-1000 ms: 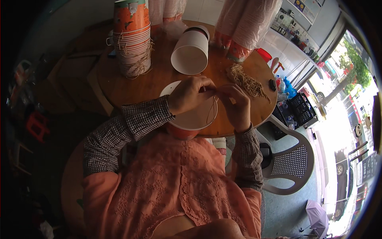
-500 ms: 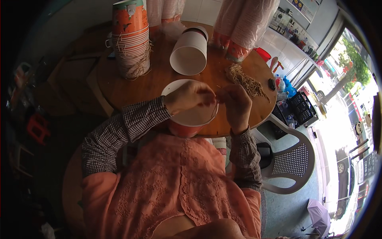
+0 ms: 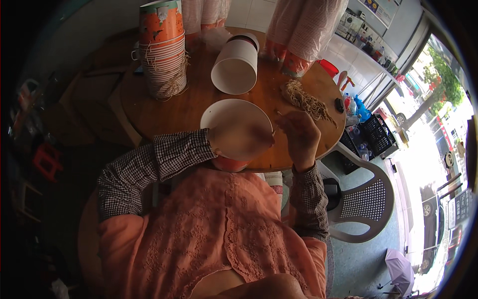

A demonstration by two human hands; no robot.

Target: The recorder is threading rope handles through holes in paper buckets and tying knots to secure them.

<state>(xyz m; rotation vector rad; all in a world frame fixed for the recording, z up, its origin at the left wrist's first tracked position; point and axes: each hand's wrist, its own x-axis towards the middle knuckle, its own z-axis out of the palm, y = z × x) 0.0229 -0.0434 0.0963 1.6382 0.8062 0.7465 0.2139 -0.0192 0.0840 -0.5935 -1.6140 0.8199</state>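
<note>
A paper bucket (image 3: pixel 216 113) with a white inside and a reddish outside stands at the table's near edge, its mouth up. Across its mouth lies my left hand (image 3: pixel 241 139), so smeared by motion that its fingers cannot be made out. Just off the bucket's right rim is my right hand (image 3: pixel 301 138), its fingers drawn together in a pinch. Whatever sits between those fingertips is too small to name. A bundle of tan twine (image 3: pixel 306 101) rests on the table beyond my right hand.
Behind the bucket, white buckets (image 3: pixel 234 74) lie on their side. A tall stack of orange paper buckets (image 3: pixel 162 65) with twine strands stands left. Plastic-wrapped stacks (image 3: pixel 303 37) rise at the back. A grey plastic chair (image 3: pixel 366 199) is at the right.
My left hand has swung down over the bucket's mouth and blurred. My right hand has shifted slightly right and down, away from the rim, so the hands are farther apart.
</note>
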